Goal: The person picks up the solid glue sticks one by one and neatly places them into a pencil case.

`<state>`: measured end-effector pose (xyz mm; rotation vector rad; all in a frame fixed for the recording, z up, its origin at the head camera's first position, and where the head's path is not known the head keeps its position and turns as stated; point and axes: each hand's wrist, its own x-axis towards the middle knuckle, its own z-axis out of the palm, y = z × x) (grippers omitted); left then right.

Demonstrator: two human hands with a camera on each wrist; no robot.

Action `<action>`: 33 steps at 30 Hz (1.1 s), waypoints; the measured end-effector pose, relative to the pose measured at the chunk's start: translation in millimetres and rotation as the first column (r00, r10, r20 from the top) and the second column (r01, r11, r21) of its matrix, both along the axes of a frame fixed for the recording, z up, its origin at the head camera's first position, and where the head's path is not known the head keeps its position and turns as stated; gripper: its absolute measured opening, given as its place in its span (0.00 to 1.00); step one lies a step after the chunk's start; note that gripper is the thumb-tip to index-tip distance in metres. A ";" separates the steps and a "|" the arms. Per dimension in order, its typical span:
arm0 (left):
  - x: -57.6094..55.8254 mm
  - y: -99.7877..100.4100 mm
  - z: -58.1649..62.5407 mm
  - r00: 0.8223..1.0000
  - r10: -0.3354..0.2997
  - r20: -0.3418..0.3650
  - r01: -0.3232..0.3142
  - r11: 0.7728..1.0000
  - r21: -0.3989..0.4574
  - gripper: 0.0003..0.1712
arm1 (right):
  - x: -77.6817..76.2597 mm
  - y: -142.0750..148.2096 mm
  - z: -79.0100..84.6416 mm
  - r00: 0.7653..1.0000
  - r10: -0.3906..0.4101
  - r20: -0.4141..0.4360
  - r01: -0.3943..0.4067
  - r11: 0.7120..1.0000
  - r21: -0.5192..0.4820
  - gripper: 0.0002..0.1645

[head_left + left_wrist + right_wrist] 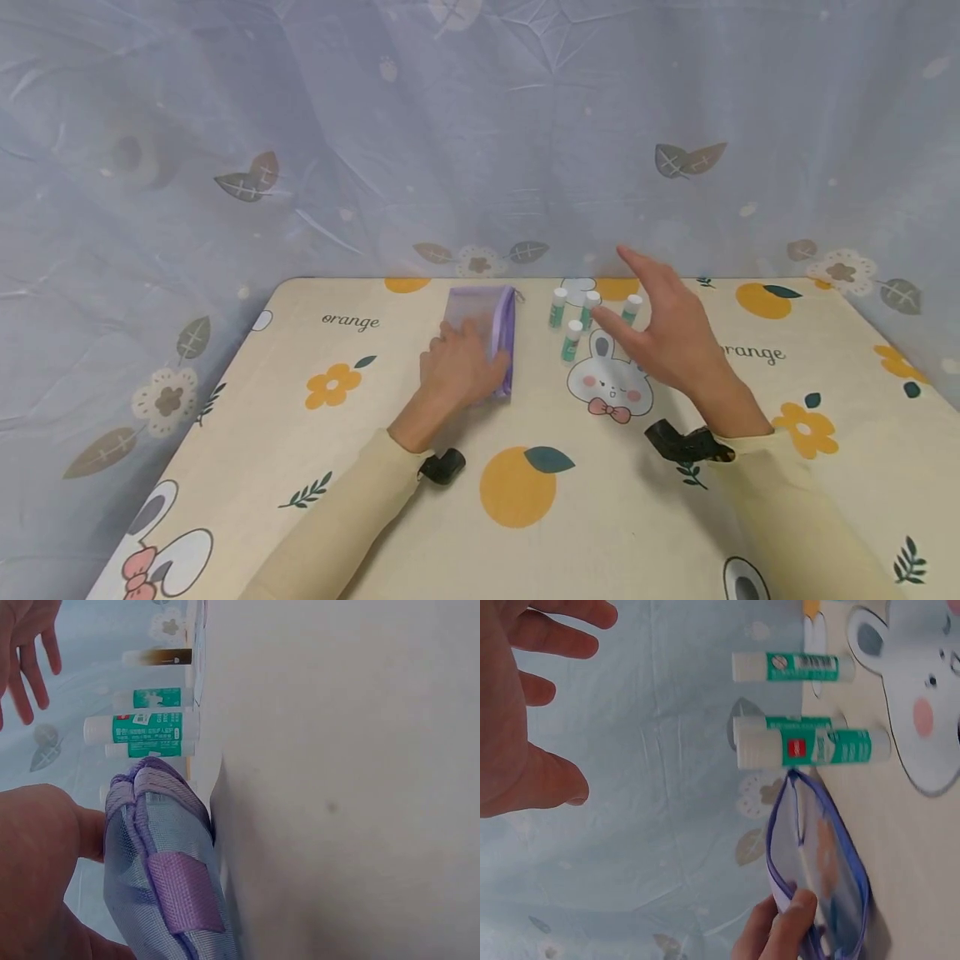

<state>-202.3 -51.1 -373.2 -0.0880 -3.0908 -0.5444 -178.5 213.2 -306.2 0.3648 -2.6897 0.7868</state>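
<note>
On the table, a purple mesh zipper pouch (501, 333) lies with its zipped edge toward the right. My left hand (463, 360) is on top of the pouch, its thumb gripping the upper edge by the open mouth (817, 862). Several glue sticks with white caps and green labels stand upright to the right of the pouch, among them a nearest one (572, 342). Empty and with fingers spread, my right hand (663, 329) hovers above and beside the glue sticks, its thumb overlapping one in the head view.
The table is covered by a cream cloth (405, 508) printed with oranges, flowers and rabbits. Behind its far edge hangs a pale blue-grey patterned curtain (480, 150), close behind the glue sticks and pouch. Small black devices sit at both wrists.
</note>
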 end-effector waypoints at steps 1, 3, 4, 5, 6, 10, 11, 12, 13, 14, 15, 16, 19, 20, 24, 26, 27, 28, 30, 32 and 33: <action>-0.1 -0.3 0.7 1.000 0.000 0.005 0.000 1.000 0.006 0.39 | -0.4 -1.1 -1.0 1.000 0.004 0.009 -0.004 1.000 -0.026 0.50; -0.6 -1.2 1.5 1.000 0.002 0.013 -0.002 1.000 0.017 0.37 | -0.9 -3.4 -3.7 1.000 0.010 0.025 -0.008 0.997 -0.079 0.49; -0.8 -1.6 1.9 1.000 0.002 0.016 -0.003 1.000 0.023 0.37 | -1.2 -4.6 -5.6 0.999 0.010 0.036 -0.006 0.994 -0.106 0.48; -1.1 -2.1 2.0 1.000 0.003 0.018 -0.003 1.000 0.027 0.36 | -1.6 -6.1 -7.6 0.999 0.009 0.049 -0.003 0.991 -0.131 0.48; -1.3 -2.4 2.1 1.000 0.003 0.021 -0.003 1.000 0.028 0.36 | -2.0 -7.7 -9.4 0.998 0.009 0.060 0.000 0.988 -0.155 0.47; -1.6 -3.7 2.7 1.000 0.005 0.027 -0.005 0.999 0.032 0.37 | -2.8 -14.1 -16.7 0.993 0.021 0.112 0.009 0.966 -0.260 0.44; -1.7 -3.8 2.6 1.000 0.004 0.026 -0.005 0.999 0.034 0.37 | -2.7 -15.4 -18.1 0.991 0.025 0.129 0.013 0.958 -0.285 0.44; -1.6 -3.9 2.9 1.000 0.003 0.027 -0.004 0.999 0.037 0.37 | -2.7 -16.5 -19.7 0.989 0.031 0.147 0.016 0.950 -0.311 0.43; -1.5 -4.0 3.1 1.000 0.002 0.027 -0.003 0.999 0.040 0.38 | -2.6 -17.4 -21.3 0.985 0.038 0.168 0.021 0.941 -0.338 0.43; -1.4 -3.9 3.3 1.000 0.000 0.027 -0.002 0.999 0.044 0.38 | -2.7 -18.2 -22.9 0.981 0.041 0.190 0.030 0.933 -0.358 0.42; -1.2 -3.8 3.5 1.000 -0.002 0.027 0.001 0.999 0.047 0.37 | -2.8 -19.0 -24.5 0.977 0.043 0.209 0.038 0.928 -0.372 0.42; -1.3 -3.8 3.5 1.000 -0.005 0.027 0.003 0.999 0.049 0.37 | -2.9 -19.6 -26.2 0.973 0.043 0.228 0.049 0.924 -0.380 0.42; -1.2 -3.4 3.1 1.000 -0.007 0.030 0.005 0.998 0.057 0.36 | -3.6 -21.0 -31.4 0.962 0.036 0.272 0.077 0.916 -0.393 0.41; -1.2 -3.2 3.1 0.999 -0.007 0.031 0.005 0.998 0.059 0.36 | -4.0 -21.4 -33.2 0.958 0.033 0.285 0.086 0.915 -0.394 0.41; -1.8 -3.1 2.1 1.000 -0.006 0.029 0.004 0.998 0.062 0.37 | -5.5 -22.9 -41.0 0.945 0.024 0.325 0.114 0.910 -0.399 0.40; -2.2 -3.1 1.5 1.000 -0.006 0.028 0.004 0.998 0.064 0.37 | -6.5 -23.2 -45.5 0.940 0.019 0.342 0.127 0.908 -0.398 0.39; -2.3 -3.1 1.2 1.000 -0.006 0.028 0.004 0.998 0.064 0.37 | -6.5 -23.3 -47.4 0.937 0.014 0.350 0.134 0.909 -0.394 0.38; -2.2 -3.1 1.1 1.000 -0.005 0.027 0.004 0.998 0.066 0.37 | -6.9 -23.8 -49.1 0.934 0.009 0.358 0.141 0.910 -0.390 0.38; -2.1 -2.9 1.2 1.000 -0.003 0.027 0.001 0.998 0.064 0.36 | -8.0 -24.5 -52.9 0.927 0.003 0.376 0.153 0.911 -0.383 0.36; -1.5 -2.8 2.3 1.000 -0.001 0.031 -0.001 0.998 0.063 0.36 | -9.3 -25.3 -56.3 0.919 -0.004 0.393 0.165 0.912 -0.376 0.35; -1.4 -2.9 2.6 1.000 -0.001 0.031 -0.001 0.998 0.062 0.36 | -9.8 -25.9 -58.2 0.917 -0.006 0.399 0.168 0.913 -0.372 0.35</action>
